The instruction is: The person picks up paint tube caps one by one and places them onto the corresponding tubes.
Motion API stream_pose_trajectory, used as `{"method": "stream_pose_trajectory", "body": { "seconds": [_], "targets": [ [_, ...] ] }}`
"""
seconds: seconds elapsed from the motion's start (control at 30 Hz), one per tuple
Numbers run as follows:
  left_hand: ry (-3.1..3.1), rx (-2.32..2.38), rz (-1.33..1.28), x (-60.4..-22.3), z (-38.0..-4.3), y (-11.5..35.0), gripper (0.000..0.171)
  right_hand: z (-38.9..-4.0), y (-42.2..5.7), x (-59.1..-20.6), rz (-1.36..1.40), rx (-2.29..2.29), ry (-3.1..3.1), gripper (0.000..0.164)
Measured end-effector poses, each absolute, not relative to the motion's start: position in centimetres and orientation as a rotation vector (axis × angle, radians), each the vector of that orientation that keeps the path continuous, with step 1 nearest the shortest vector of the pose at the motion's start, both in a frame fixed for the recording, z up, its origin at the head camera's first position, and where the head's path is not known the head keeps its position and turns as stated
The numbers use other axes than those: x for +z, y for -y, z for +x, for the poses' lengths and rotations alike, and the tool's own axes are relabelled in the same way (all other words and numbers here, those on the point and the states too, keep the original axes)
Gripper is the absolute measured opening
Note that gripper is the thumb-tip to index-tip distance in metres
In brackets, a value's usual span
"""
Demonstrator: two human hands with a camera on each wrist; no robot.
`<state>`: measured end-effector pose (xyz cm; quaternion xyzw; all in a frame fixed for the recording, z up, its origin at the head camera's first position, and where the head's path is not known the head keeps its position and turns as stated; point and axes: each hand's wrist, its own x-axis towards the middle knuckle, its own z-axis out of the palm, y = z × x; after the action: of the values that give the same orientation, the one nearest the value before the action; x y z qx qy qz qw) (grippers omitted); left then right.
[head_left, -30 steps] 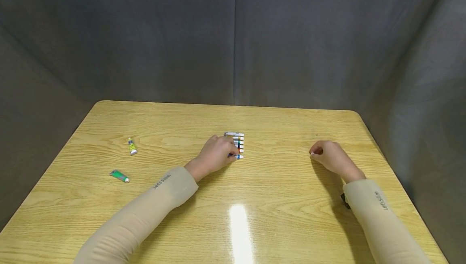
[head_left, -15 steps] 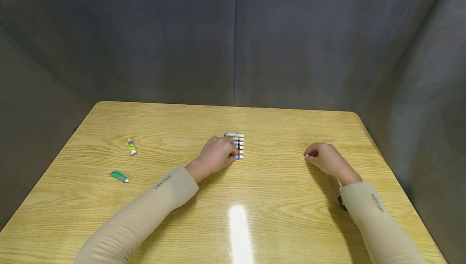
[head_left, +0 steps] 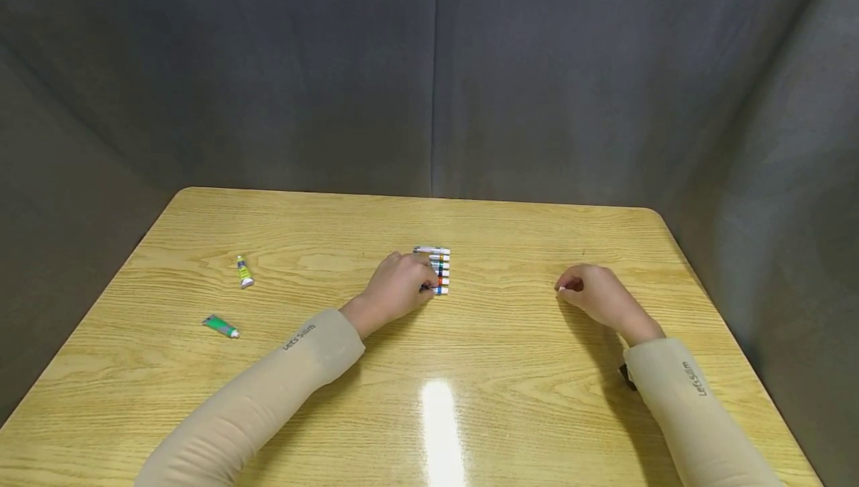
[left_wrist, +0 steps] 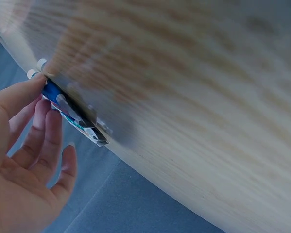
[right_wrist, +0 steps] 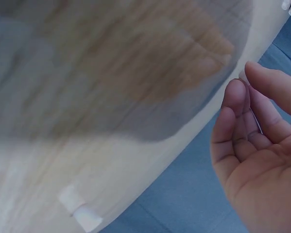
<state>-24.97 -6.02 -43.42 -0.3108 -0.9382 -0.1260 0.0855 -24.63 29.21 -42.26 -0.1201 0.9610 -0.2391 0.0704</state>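
Observation:
In the head view my left hand [head_left: 399, 283] is at the near end of a row of paint tubes [head_left: 440, 258] with white caps. Its thumb and fingers pinch the blue paint tube [left_wrist: 54, 91] close to the cap, as the left wrist view shows. The hand covers most of the row's left side. Off to the right, my right hand [head_left: 599, 294] is low over the table, thumb and index finger pinching a small white piece [right_wrist: 242, 74]. Only a bit of this piece shows between the fingertips; the rest is hidden.
On the left of the wooden table [head_left: 510, 397] lie a yellow paint tube [head_left: 244, 271] and a green paint tube [head_left: 221, 326], apart from each other. A grey curtain [head_left: 429, 69] hangs behind the far edge. A blurred white shape [right_wrist: 80, 208] shows in the right wrist view.
My right hand has moved left toward the row and slightly nearer, still pinching the small white piece. The left hand and the tubes have stayed in place.

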Motion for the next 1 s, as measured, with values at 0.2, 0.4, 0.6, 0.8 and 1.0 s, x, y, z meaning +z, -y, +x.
{"method": "stream_pose_trajectory", "body": {
  "seconds": [0.2, 0.4, 0.6, 0.8, 1.0],
  "targets": [
    [2.840, -0.376, -0.886, -42.8, -24.8, 6.8, 0.013, -24.6, -28.4, -41.7, -0.380, -0.722, -2.918, 0.014],
    [2.839, -0.373, -0.839, -42.3, -24.6, 8.7, 0.015, -24.5, -27.7, -41.2, -0.427, -0.727, -2.941, 0.016],
    [2.812, -0.381, -0.735, -41.7, -24.6, 11.9, 0.016, -24.4, -27.0, -40.8, -0.453, -0.753, -2.937, 0.019],
    [2.776, -0.418, -0.650, -41.4, -24.3, 15.8, 0.014, -24.6, -26.5, -40.8, -0.454, -0.786, -2.940, 0.019],
    [2.776, -0.423, -0.555, -41.2, -24.1, 19.4, 0.013, -24.7, -26.1, -41.0, -0.463, -0.817, -2.970, 0.017]
  ]
}}
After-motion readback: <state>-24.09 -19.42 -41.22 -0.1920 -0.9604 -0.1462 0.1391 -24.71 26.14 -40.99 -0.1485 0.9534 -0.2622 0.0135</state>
